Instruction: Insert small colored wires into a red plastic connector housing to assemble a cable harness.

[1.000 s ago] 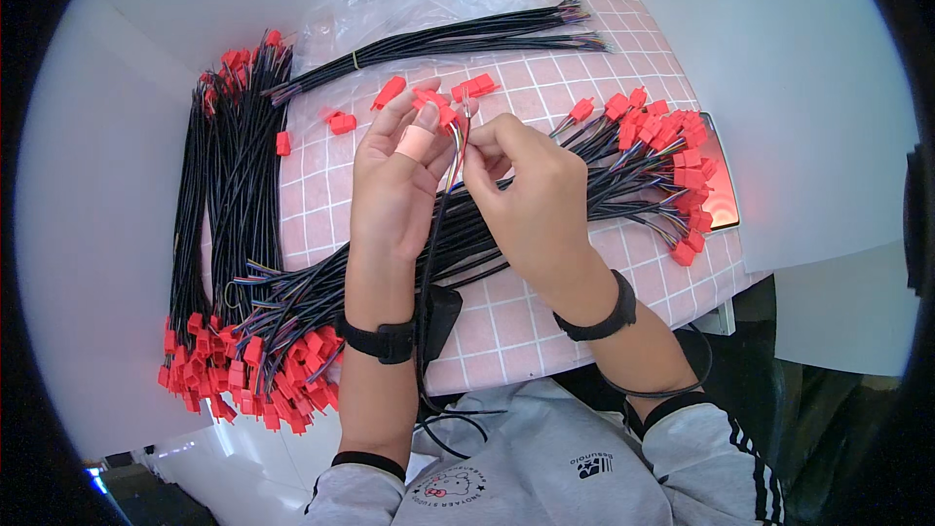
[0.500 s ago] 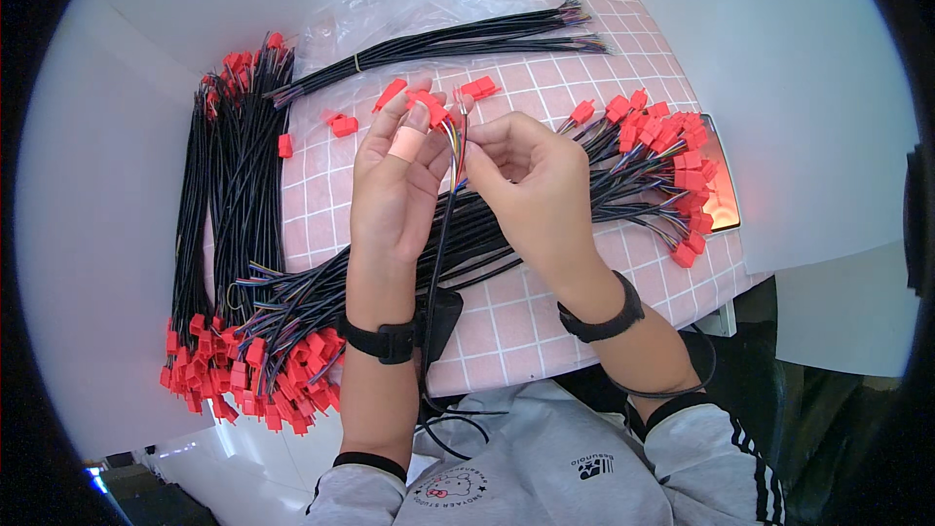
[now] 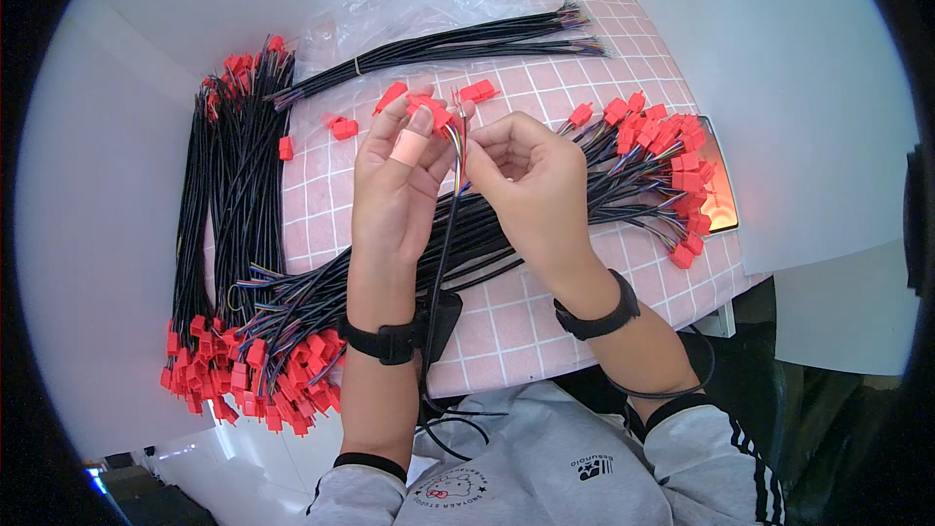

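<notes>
Little has shifted: over the far half of the counter [image 3: 506,331], my left hand [image 3: 392,180] still pinches the red connector [image 3: 430,113], my right hand [image 3: 534,180] a loose wire [image 3: 464,129] beside it, seemingly not yet seated.

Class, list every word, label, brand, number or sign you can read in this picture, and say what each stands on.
Grey shirt, picture's right: dark lettering with a small emblem; I won't copy it out.
Grey shirt, picture's left: small curved print around a cartoon figure; not copied either.
Lit screen: any text too blurred to read.
Held red connector: no readable marks.
</notes>
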`<control>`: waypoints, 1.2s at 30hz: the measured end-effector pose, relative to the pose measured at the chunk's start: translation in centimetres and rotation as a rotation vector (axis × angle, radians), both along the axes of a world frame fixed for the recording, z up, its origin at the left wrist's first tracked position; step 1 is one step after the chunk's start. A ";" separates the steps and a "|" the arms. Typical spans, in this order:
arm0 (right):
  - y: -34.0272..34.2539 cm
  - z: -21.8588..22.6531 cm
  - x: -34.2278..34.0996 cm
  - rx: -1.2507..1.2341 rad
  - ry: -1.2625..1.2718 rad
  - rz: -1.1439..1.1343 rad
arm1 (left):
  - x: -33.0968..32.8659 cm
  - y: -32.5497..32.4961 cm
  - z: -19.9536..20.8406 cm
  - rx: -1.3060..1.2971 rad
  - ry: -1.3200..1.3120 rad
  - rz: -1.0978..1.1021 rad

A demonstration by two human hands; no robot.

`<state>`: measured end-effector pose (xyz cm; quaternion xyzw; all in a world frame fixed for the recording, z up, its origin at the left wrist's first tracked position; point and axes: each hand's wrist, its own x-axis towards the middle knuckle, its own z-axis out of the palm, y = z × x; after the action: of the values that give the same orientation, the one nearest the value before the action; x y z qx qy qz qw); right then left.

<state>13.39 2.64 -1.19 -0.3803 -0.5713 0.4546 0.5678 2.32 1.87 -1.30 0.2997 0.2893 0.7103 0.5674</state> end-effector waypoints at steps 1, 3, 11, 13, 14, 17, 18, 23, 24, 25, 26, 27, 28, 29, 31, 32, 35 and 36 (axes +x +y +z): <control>0.0 0.1 0.0 0.016 -0.008 -0.009 | -0.1 0.1 -0.1 -0.005 -0.002 -0.010; 0.0 0.1 0.1 0.015 -0.013 -0.003 | -0.2 0.2 -0.2 -0.009 -0.004 -0.020; 0.1 0.1 0.1 0.080 0.070 -0.091 | -0.3 0.2 -0.2 -0.053 -0.031 0.019; 0.2 0.1 0.1 0.138 0.005 -0.055 | -0.4 0.3 -0.3 -0.043 -0.032 0.018; 0.2 0.1 0.2 0.138 0.005 -0.056 | -0.4 0.3 -0.4 -0.034 -0.032 0.016; 0.2 0.2 0.4 0.084 0.013 0.005 | -0.5 0.2 -0.2 -0.039 -0.009 -0.011; 0.1 0.4 0.4 0.080 0.020 0.010 | -0.4 0.1 -0.1 -0.039 -0.009 -0.011; 0.1 0.4 0.5 0.095 0.046 0.000 | -0.2 0.1 -0.1 0.014 -0.010 -0.012; 0.2 0.2 0.5 0.098 0.014 0.001 | -0.2 0.1 -0.1 0.013 -0.010 -0.012; 0.2 0.1 0.6 0.100 -0.017 0.002 | -0.2 0.0 0.0 0.010 -0.012 -0.005; 0.2 0.1 0.6 0.100 -0.017 0.001 | -0.1 0.0 0.1 0.008 -0.013 0.001; 0.2 0.1 0.6 0.098 -0.006 -0.002 | -0.1 0.0 0.1 0.008 -0.013 0.000; 0.2 0.1 0.6 0.096 0.004 -0.006 | 0.0 0.0 0.2 0.004 0.002 0.007; 0.2 0.1 0.5 0.096 0.005 -0.005 | 0.0 0.0 0.2 0.001 0.018 0.015; 0.2 0.1 0.5 0.105 -0.026 -0.015 | -0.1 0.0 0.2 0.011 0.027 0.001; 0.2 0.1 0.6 0.105 -0.026 -0.016 | -0.1 0.0 0.2 0.022 0.035 -0.014; 0.1 0.2 0.8 0.138 -0.121 -0.039 | 0.1 -0.1 0.4 0.006 0.071 0.005; -0.1 0.5 0.8 0.129 -0.183 -0.047 | 0.1 -0.1 0.4 0.006 0.071 0.004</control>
<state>14.23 2.58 -0.66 -0.3961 -0.6398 0.3667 0.5472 2.44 1.81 -0.87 0.3256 0.3078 0.7013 0.5545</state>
